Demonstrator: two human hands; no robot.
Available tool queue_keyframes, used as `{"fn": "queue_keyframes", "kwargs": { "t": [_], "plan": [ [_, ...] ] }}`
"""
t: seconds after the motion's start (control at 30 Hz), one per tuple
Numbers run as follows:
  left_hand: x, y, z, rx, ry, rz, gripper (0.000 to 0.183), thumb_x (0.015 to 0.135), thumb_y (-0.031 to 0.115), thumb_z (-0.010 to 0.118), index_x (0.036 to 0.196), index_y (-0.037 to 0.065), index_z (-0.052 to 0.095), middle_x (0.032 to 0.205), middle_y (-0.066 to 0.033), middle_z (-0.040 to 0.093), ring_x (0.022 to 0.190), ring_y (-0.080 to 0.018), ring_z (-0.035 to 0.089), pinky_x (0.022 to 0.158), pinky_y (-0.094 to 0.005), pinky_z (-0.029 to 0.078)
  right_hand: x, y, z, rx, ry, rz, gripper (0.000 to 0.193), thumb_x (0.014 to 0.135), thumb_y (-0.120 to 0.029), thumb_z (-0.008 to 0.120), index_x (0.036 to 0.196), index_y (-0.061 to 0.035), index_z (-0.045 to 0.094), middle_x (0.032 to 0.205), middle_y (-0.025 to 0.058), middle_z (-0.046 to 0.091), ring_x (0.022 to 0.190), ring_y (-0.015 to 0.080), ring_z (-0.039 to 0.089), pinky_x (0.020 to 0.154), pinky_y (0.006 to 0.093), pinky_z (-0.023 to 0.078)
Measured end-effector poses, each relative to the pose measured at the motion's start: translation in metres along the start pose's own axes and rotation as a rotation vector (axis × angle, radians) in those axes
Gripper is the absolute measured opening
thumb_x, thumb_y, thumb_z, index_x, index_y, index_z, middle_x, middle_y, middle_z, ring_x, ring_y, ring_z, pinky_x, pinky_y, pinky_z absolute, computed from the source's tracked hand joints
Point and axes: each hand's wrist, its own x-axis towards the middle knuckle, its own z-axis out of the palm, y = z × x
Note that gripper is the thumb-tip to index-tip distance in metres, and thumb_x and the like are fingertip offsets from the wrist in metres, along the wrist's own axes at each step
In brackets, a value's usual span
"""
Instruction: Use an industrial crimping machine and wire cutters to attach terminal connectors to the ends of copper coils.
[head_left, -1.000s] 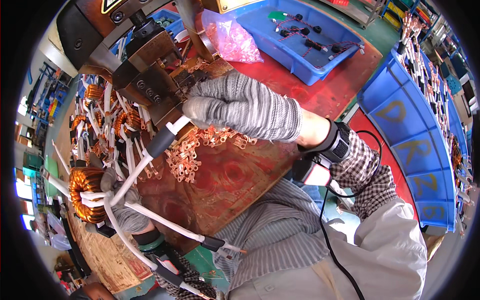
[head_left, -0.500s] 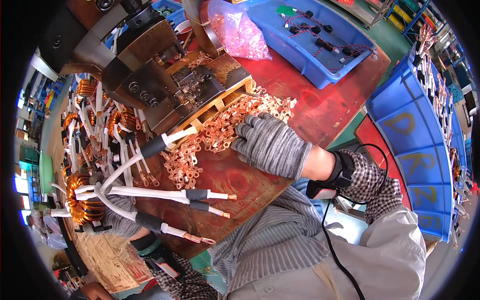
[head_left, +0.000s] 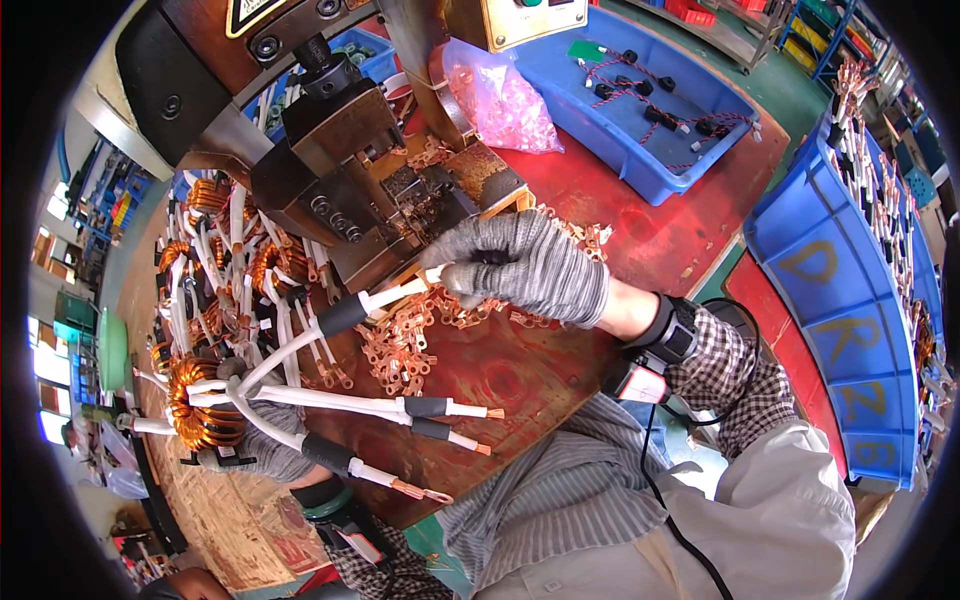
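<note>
My left hand [head_left: 275, 448], in a grey knit glove, is closed around a copper-wound ring coil [head_left: 203, 405] and its white leads. One lead [head_left: 430, 406] with black sleeving points right and ends in bare copper strands. The lowest lead [head_left: 375, 474] carries a copper lug at its end. The upper lead [head_left: 290, 352] slants up to my gloved right hand [head_left: 535, 265]. Thumb and forefinger of that hand pinch at the lead's tip, on a small coppery piece, apparently a terminal lug, mostly hidden by the fingers. Loose copper lugs [head_left: 395, 350] lie under and beside this hand.
A dark press machine [head_left: 345, 200] stands just beyond my right hand. More coils [head_left: 275, 265] with leads are heaped at left. Behind are a bag of lugs [head_left: 500, 100] and a blue tray [head_left: 640, 150] with cables. A tall blue bin [head_left: 835, 290] stands at right.
My right hand has moved from the lug pile left and up to the tip of the upper lead, its fingers now pinching there. The left hand still holds the coil.
</note>
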Motion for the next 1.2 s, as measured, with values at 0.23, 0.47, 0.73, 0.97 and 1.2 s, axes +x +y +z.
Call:
{"fn": "queue_keyframes", "kwargs": {
  "t": [0.23, 0.47, 0.73, 0.97, 1.2],
  "plan": [
    [0.019, -0.011, -0.015, -0.968, -0.468, -0.051, 0.086, 0.073, 0.06, 0.044, 0.131, 0.002, 0.019, 0.133, -0.0164, 0.024, 0.123, -0.0299, 0.024, 0.104, -0.0443, 0.017, 0.005, -0.006, 0.015, -0.423, 0.182, -0.487, 0.015, 0.078, -0.01, 0.058, 0.092, -0.0032, 0.061, 0.087, 0.01, 0.062, 0.083, 0.021, 0.06, 0.073, 0.0289, 0.047],
    [0.015, -0.018, -0.031, -1.223, -0.689, -0.216, 0.093, 0.067, 0.06, 0.055, 0.132, 0.004, 0.02, 0.134, -0.0222, 0.02, 0.123, -0.0339, 0.024, 0.103, -0.0469, 0.021, 0.005, -0.009, 0.01, -0.485, 0.135, -0.5, 0.016, 0.078, -0.011, 0.058, 0.092, -0.0039, 0.061, 0.087, 0.0092, 0.062, 0.082, 0.0208, 0.06, 0.072, 0.029, 0.047],
    [0.014, -0.013, -0.022, -1.391, -0.478, -0.243, 0.091, 0.062, 0.053, 0.065, 0.129, 0.006, 0.028, 0.129, -0.0241, 0.03, 0.112, -0.0368, 0.041, 0.095, -0.0489, 0.034, 0.008, -0.01, 0.009, -0.516, 0.076, -0.554, 0.016, 0.078, -0.011, 0.059, 0.092, -0.0044, 0.061, 0.086, 0.0087, 0.061, 0.08, 0.0214, 0.06, 0.071, 0.0295, 0.047],
    [0.009, -0.009, -0.019, -1.276, -0.435, -0.211, 0.088, 0.064, 0.056, 0.062, 0.129, 0.008, 0.03, 0.126, -0.0222, 0.036, 0.11, -0.0363, 0.043, 0.094, -0.0499, 0.035, 0.006, -0.009, 0.006, -0.516, 0.034, -0.525, 0.018, 0.079, -0.012, 0.057, 0.096, -0.0064, 0.061, 0.084, 0.008, 0.061, 0.078, 0.0206, 0.059, 0.07, 0.0297, 0.046],
    [0.007, 0.002, -0.009, -1.257, -0.593, -0.184, 0.078, 0.07, 0.054, 0.055, 0.128, 0.007, 0.03, 0.122, -0.016, 0.04, 0.109, -0.0321, 0.042, 0.098, -0.0453, 0.03, 0.008, -0.011, -0.001, 0.022, -0.216, -0.036, 0.021, 0.081, -0.008, 0.056, 0.101, -0.0034, 0.059, 0.078, 0.0033, 0.059, 0.07, 0.0097, 0.055, 0.063, 0.023, 0.045]
  ]
}}
